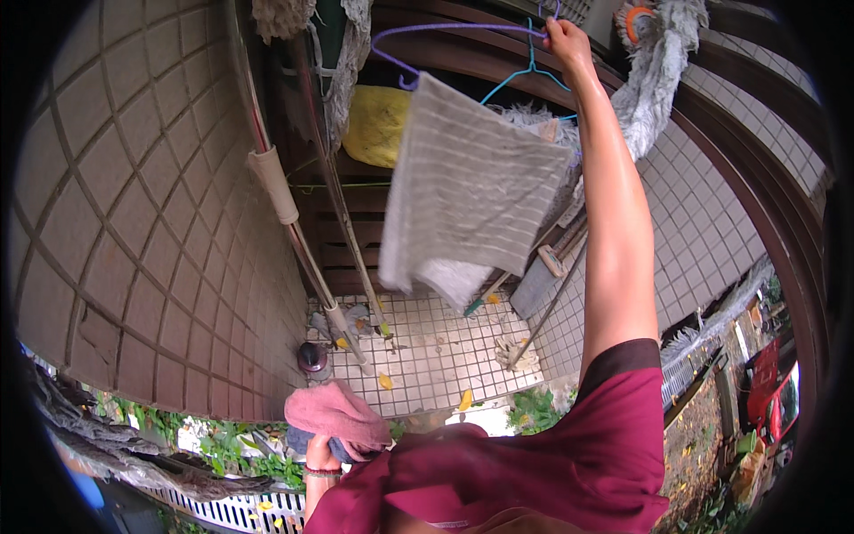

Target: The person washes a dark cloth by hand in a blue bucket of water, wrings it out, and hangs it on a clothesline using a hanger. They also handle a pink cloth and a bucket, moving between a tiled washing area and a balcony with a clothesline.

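Note:
My right hand (567, 41) is raised high and gripping a purple hanger (460, 27). A grey towel with pale stripes (477, 173) hangs from the hanger, one upper corner at its hooked end; a white cloth part (457, 277) shows below the towel. Close behind is a light-blue hanger (532, 65), partly covered by the towel. Low at my left side, my left hand (321, 455) holds a folded pink towel (337, 412) together with a dark blue-grey cloth (303, 440). Most of its fingers are hidden by the cloths.
Metal poles (310, 267) lean along the left tiled wall (153, 233). Against the slatted back stand a yellow bag (377, 127), a dustpan (540, 284) and a stick (547, 307). Grey mop heads (657, 87) hang above. Fallen leaves lie on the tiled floor (434, 360).

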A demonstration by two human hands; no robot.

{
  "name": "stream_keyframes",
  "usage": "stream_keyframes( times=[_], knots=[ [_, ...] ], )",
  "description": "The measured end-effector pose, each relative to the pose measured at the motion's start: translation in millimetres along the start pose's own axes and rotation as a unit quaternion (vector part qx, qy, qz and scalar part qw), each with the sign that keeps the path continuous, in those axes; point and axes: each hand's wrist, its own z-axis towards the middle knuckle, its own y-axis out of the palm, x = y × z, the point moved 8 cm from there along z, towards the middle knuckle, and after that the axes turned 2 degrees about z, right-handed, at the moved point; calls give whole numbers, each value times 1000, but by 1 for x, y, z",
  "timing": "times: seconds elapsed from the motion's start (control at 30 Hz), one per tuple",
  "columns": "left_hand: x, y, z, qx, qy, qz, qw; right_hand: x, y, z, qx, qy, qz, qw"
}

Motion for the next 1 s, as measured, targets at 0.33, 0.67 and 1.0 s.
stream_keyframes(
  times=[0.33,0.67,1.0],
  knots=[
    [-9,-47,-13,70,35,13,997,65,81,27,-11,36,-102,994],
    [-4,-29,-32,85,36,-5,996,52,77,27,-83,79,-248,962],
    [-4,-31,-44,69,58,-25,996,61,84,10,-65,61,-185,979]
  ],
)
